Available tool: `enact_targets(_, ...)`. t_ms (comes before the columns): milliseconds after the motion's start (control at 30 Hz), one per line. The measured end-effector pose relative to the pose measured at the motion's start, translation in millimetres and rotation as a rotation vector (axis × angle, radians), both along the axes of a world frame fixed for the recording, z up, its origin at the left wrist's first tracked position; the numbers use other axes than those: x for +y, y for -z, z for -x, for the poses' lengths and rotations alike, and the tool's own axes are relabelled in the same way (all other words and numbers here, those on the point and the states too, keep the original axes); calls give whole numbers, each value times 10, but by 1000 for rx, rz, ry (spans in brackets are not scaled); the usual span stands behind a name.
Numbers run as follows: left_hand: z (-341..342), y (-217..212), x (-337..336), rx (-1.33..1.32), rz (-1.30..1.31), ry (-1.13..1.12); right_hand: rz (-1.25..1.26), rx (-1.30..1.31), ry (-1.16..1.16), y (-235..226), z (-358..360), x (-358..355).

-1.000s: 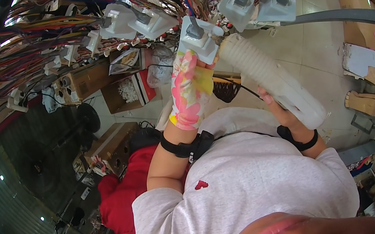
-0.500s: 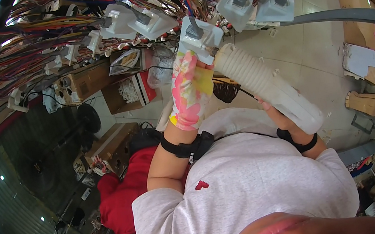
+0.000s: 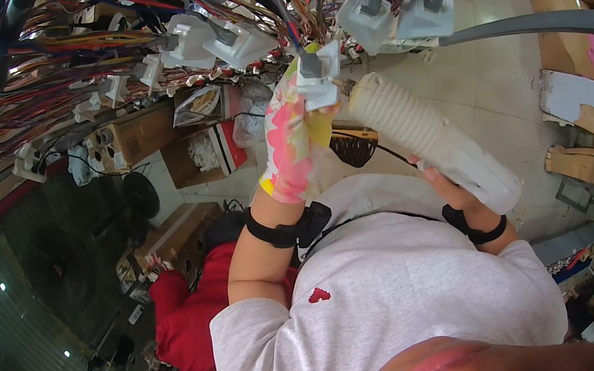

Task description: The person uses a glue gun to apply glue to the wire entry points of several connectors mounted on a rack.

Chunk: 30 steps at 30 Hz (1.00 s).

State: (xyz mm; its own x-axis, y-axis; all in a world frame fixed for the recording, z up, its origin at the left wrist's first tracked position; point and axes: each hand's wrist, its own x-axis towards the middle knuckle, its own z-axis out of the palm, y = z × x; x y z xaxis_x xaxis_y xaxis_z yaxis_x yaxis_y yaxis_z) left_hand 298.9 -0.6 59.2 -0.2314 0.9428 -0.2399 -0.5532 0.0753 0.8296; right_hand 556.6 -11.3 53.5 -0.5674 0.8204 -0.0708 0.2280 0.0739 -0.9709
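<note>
The left hand (image 3: pixel 295 139), in a pink-and-yellow patterned fabric glove, pinches a small white plastic connector block (image 3: pixel 316 74) hanging from the overhead bundle of multicoloured wires (image 3: pixel 100 69), steadying it. The bare right hand (image 3: pixel 446 185) is closed around a white ribbed corrugated plastic tube (image 3: pixel 421 135), angling its open end up beside that connector.

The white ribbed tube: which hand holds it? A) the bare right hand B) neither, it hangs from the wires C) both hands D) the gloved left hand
A: the bare right hand wraps the lower end of the white ribbed tube, while the gloved left hand is up at a white connector among the wires.
</note>
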Motion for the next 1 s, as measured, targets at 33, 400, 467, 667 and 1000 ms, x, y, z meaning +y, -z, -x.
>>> enact_targets(33,23,49,7,-3,-4,2,36,8,13,-3,-21,-19)
enact_targets(400,410,174,284,-172,131,360,-59,-30,62,-244,49,85)
enact_targets(467,470,222,345,-41,103,436,-22,-35,63,-277,60,101)
enact_targets(667,709,603,588,211,-454,653,-78,-78,19,-229,64,128)
enact_targets(1000,646,620,825,318,-649,791,-115,-97,-33,-207,116,187)
